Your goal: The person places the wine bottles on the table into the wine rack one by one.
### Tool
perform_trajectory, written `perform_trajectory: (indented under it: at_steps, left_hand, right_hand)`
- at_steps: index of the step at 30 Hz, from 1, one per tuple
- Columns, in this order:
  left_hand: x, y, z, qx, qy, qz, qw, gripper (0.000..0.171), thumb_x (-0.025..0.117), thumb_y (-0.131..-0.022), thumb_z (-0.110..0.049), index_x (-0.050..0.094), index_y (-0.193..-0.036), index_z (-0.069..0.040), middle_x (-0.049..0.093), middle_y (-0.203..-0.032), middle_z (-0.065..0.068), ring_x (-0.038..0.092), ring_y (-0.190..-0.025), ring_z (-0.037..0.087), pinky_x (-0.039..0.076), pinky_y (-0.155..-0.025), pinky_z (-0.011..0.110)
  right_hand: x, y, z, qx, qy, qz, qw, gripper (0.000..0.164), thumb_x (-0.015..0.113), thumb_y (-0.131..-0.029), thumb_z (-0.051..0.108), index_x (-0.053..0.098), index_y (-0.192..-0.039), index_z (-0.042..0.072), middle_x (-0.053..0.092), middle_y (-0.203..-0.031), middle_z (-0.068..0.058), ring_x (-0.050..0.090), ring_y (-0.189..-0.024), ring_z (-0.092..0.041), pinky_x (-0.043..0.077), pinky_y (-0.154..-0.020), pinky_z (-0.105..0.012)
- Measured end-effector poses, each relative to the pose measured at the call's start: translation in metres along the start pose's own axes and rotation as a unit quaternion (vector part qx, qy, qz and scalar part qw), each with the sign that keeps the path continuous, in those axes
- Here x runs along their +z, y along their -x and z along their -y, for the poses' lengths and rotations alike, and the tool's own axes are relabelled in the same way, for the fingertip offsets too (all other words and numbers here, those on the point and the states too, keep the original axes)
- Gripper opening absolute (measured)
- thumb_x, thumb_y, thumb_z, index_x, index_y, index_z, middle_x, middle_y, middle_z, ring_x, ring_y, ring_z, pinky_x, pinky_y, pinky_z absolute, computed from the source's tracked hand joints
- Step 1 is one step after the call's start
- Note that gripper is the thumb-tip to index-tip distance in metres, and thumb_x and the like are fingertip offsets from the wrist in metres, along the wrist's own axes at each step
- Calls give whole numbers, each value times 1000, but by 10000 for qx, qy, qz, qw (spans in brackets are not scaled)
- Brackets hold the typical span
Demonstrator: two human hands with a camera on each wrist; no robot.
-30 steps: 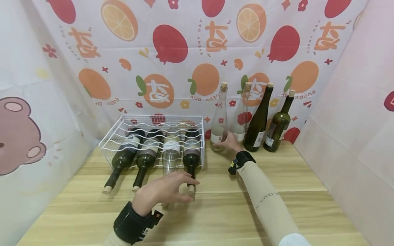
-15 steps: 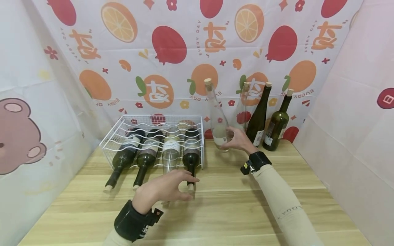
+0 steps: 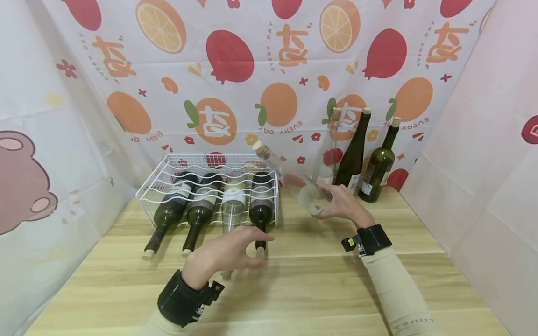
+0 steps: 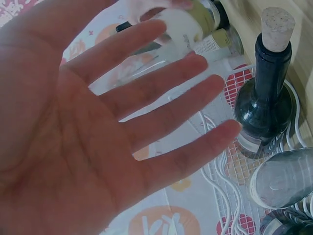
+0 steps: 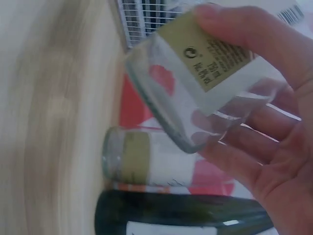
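In the head view my right hand (image 3: pixel 345 205) grips a corked clear glass bottle (image 3: pixel 308 198) near its base. The bottle is off the table and tilted, its cork pointing up and left toward the white wire rack (image 3: pixel 193 159). The right wrist view shows my thumb lying on the bottle's label (image 5: pixel 205 51). My left hand (image 3: pixel 224 252) hovers with spread fingers over the neck of a clear bottle (image 3: pixel 233 210) lying in the rack, beside a dark bottle (image 3: pixel 261 212). Nothing is in the left palm (image 4: pixel 93 147) in the left wrist view.
Two more dark corked bottles (image 3: pixel 170 212) lie in the rack's left part, necks toward me. Upright by the back cloth stand another clear bottle (image 3: pixel 329 161), a tall dark bottle (image 3: pixel 353 158) and a shorter green one (image 3: pixel 378 170). Printed cloth encloses the wooden table (image 3: pixel 328 289).
My right hand has lifted the clear bottle from beside the standing ones, drawn back toward me, and tipped its neck left and down. My left hand has barely moved.
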State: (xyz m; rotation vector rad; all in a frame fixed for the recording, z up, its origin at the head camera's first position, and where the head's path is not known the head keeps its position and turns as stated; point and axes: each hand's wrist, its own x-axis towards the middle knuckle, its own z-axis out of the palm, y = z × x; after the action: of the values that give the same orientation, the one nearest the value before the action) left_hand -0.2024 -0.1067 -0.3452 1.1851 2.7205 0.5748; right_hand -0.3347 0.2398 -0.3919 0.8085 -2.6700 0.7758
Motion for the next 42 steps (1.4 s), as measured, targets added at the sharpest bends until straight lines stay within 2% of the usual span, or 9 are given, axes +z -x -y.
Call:
perform_trajectory:
  at_steps: [7, 16, 21, 25, 30, 33, 36, 39, 42]
  left_hand:
    - [-1, 2, -13, 86, -526, -452, 9976, 46, 78, -90, -22, 69, -132, -8, 73, -127, 9, 69, -117, 27, 56, -100, 43]
    - [-5, 3, -23, 222, -1251, -1378, 9823, 36, 82, -85, -21, 75, -120, -14, 76, -109, 0, 73, -94, 18, 59, -77, 32]
    - [-5, 0, -23, 444, -1625, -2269, 9592, 31, 87, -81, -20, 78, -110, -15, 75, -102, -2, 72, -89, 15, 57, -70, 29]
    - [-3, -3, -22, 503, -1739, -2823, 9421, 34, 89, -79, -18, 77, -110, -16, 75, -107, -1, 69, -98, 19, 58, -78, 34]
    - [2, -6, -18, 115, -1910, -2776, 9415, 47, 92, -77, -21, 74, -120, -13, 72, -117, 6, 65, -110, 27, 56, -89, 46]
    - [5, -8, -12, -112, -2132, -2609, 9415, 52, 92, -76, -24, 73, -122, -12, 72, -117, 7, 67, -106, 29, 56, -86, 47]
    - [8, -11, -4, -146, -2410, -2515, 9373, 53, 94, -74, -27, 74, -121, -14, 74, -106, 4, 69, -85, 23, 56, -71, 39]
    - [9, -12, 3, -131, -2626, -2415, 9341, 54, 94, -73, -30, 74, -121, -17, 72, -93, -1, 63, -66, 16, 44, -51, 28]
    - [8, -13, 6, -110, -2723, -2304, 9341, 53, 93, -74, -32, 74, -122, -20, 68, -86, -4, 58, -59, 12, 31, -44, 24]
  right_hand:
    - [-9, 16, 8, -96, 675, 258, 9973, 79, 98, -60, 25, 69, -131, 5, 77, -112, -14, 69, -89, -24, 56, -82, -42]
    - [-20, 19, 23, -41, 1164, 645, 9911, 77, 98, -61, 24, 70, -131, 11, 78, -110, -13, 69, -89, -23, 56, -80, -43]
    - [-22, 20, 35, -10, 1319, 794, 9881, 77, 98, -62, 22, 70, -133, 12, 78, -112, -12, 69, -89, -22, 58, -79, -42]
    - [-22, 20, 44, -42, 1368, 903, 9865, 77, 98, -61, 20, 70, -132, 11, 78, -101, -10, 62, -78, -17, 51, -68, -33]
    - [-20, 18, 53, -165, 1414, 1072, 9840, 74, 96, -59, 19, 71, -129, 14, 76, -97, -5, 62, -77, -16, 46, -64, -28]
    - [-18, 18, 58, -312, 1405, 1156, 9828, 71, 96, -59, 20, 72, -126, 15, 77, -100, -6, 63, -78, -16, 47, -64, -28]
    - [-18, 19, 62, -436, 1354, 1195, 9826, 69, 97, -59, 21, 72, -124, 15, 77, -101, -6, 62, -77, -15, 47, -63, -28]
    - [-17, 20, 64, -507, 1318, 1207, 9826, 69, 97, -59, 21, 73, -123, 14, 77, -101, -7, 61, -75, -14, 46, -62, -27]
    - [-17, 21, 64, -491, 1276, 1238, 9828, 69, 98, -60, 21, 72, -124, 14, 77, -104, -6, 61, -78, -14, 48, -64, -28]
